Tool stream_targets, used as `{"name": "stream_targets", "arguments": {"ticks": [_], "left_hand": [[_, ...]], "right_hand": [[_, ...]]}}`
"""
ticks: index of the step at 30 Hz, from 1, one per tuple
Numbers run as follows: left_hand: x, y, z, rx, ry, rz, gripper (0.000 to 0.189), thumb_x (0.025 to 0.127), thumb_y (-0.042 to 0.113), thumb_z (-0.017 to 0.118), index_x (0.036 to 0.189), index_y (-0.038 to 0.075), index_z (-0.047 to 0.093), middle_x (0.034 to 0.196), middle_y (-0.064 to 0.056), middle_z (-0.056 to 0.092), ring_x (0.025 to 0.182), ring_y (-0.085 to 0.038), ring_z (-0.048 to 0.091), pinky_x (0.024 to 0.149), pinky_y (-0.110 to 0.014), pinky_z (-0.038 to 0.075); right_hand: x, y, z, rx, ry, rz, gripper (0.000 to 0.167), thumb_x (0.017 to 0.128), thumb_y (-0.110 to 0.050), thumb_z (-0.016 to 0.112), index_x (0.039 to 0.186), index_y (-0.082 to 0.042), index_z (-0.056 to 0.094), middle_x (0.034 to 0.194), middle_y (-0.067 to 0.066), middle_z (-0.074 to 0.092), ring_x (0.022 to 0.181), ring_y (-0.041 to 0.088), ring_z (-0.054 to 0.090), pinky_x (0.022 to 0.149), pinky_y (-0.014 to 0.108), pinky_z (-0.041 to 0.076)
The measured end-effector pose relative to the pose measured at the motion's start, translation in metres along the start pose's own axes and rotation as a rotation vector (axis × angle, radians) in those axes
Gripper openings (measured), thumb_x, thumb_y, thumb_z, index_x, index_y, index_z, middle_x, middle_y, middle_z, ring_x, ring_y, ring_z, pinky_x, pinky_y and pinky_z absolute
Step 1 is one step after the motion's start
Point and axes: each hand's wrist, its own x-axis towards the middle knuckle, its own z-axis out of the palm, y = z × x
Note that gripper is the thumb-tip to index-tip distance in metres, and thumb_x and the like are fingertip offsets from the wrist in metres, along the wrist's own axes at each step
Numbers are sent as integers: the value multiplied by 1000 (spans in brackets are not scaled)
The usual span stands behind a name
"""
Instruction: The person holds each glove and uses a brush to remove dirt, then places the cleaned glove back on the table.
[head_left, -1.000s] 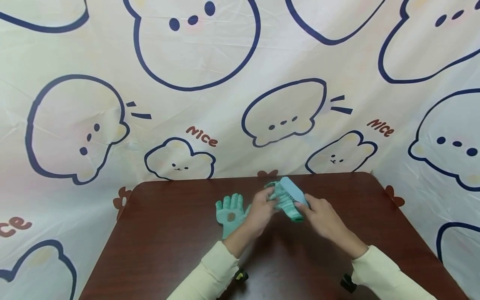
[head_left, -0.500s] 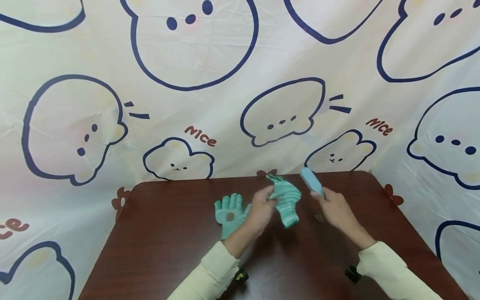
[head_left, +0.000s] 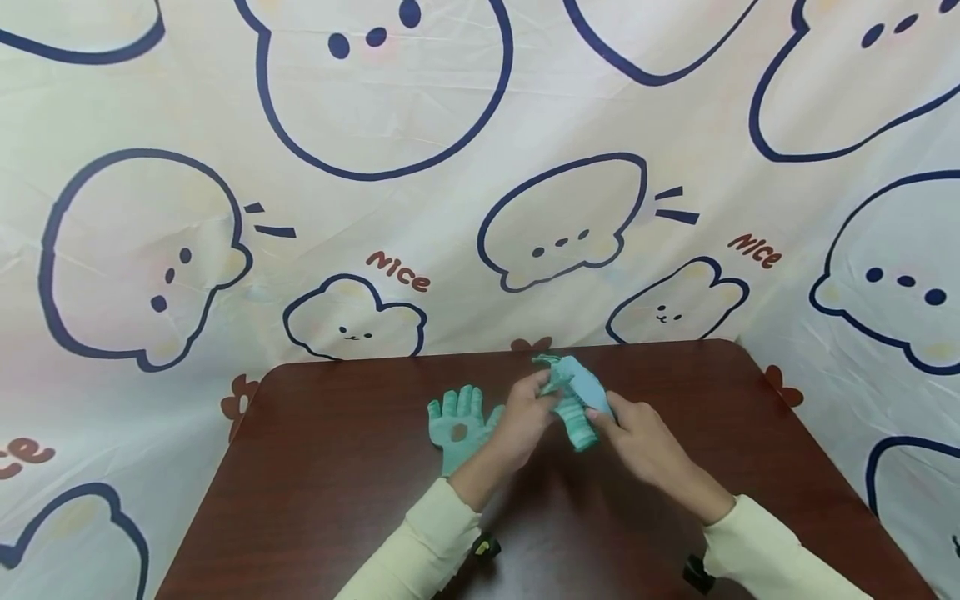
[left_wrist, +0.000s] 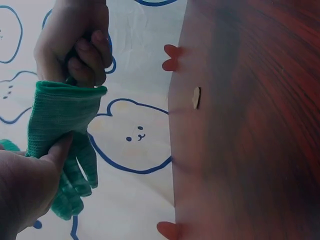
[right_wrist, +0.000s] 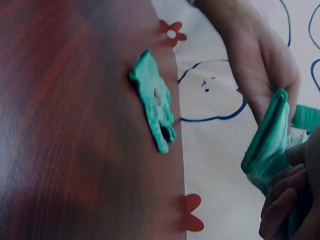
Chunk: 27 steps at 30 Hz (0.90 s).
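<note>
My left hand (head_left: 525, 421) pinches a green striped knit glove (head_left: 577, 429) above the table, thumb on its knit in the left wrist view. The glove's fingers (left_wrist: 75, 190) hang down there, with the cuff (left_wrist: 70, 89) on the right hand's side. My right hand (head_left: 648, 437) grips the handle of a light blue brush (head_left: 585, 385), its head lying against the held glove with the back facing up. In the left wrist view the brush is mostly hidden behind the glove. A second green glove (head_left: 450, 450) lies flat, left of my left hand, with a brown round spot (head_left: 459, 432) on its palm.
A small flat beige piece (left_wrist: 196, 98) lies on the dark brown table (head_left: 337, 483); in the head view the right hand hides it. Behind the table's far edge hangs a white cloth (head_left: 450, 217) with cartoon outlines.
The right hand drew the brush off to the right of the held glove, then brought it back left onto it. The left hand keeps its grip; the flat glove stays put.
</note>
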Motion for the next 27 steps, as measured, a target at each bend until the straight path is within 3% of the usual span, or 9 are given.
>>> {"name": "stream_targets", "arguments": {"ticks": [11,16,21,23,25,27], "left_hand": [[-2,-2,-3,10,22,-4,49,105,2,49,151,-9,40,153,-23,49,128,-25,57,103,-41,56],[-3,-6,-3,14,35,-39,51,105,2,49,153,-9,37,159,-23,41,138,-31,51,106,-43,54],[-4,-6,-6,60,39,-17,50,104,1,50,152,-7,40,161,-20,39,137,-27,51,104,-35,55],[-5,-3,-8,73,42,11,50,103,-1,50,152,-5,42,159,-19,43,128,-23,54,97,-28,56],[-5,-1,-10,104,61,30,48,102,-1,51,150,-4,46,152,-18,49,117,-20,55,89,-23,53],[-4,1,-11,106,90,28,48,102,0,52,149,-3,47,151,-16,51,115,-20,54,90,-24,51]], "right_hand": [[13,5,-2,-30,6,50,44,107,-48,48,116,-6,59,70,2,52,59,16,48,51,27,43],[16,10,-1,-11,-17,84,46,106,-49,48,118,-6,59,71,2,53,61,17,49,53,28,44],[24,22,-6,-2,19,141,52,107,-52,44,111,-2,58,70,6,52,59,19,51,53,30,45],[26,28,-13,-15,49,181,59,108,-53,41,118,3,57,79,15,58,64,22,54,55,31,46],[26,33,-20,-21,70,218,65,109,-52,38,130,7,53,98,25,64,71,26,57,57,33,46],[24,34,-26,-22,75,231,70,108,-54,37,139,8,49,108,30,62,73,28,55,58,34,46]]}}
